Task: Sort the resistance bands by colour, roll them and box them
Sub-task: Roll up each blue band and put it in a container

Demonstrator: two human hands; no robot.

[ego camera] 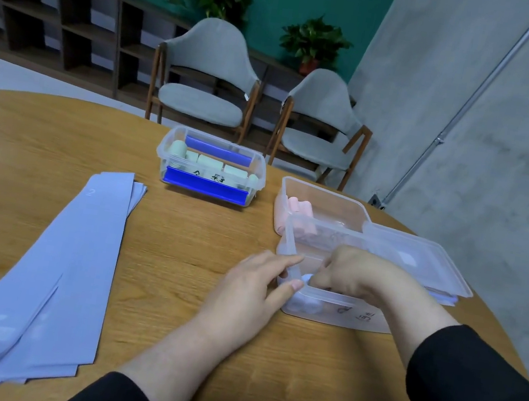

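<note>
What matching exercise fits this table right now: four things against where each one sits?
Things:
1. flat purple bands
2. green rolls
3. pink rolls
4. purple rolls

Places:
A. in the near box, under the hands
B. in the far box with blue clips
C. loose on the table, left side
D. in the box behind the near one

Pairs: 1-C, 2-B, 3-D, 4-A

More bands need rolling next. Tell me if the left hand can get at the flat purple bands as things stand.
Probably yes. The left hand only holds the near box's corner, and bare table lies between it and the flat purple bands; nothing lies on top of them.
</note>
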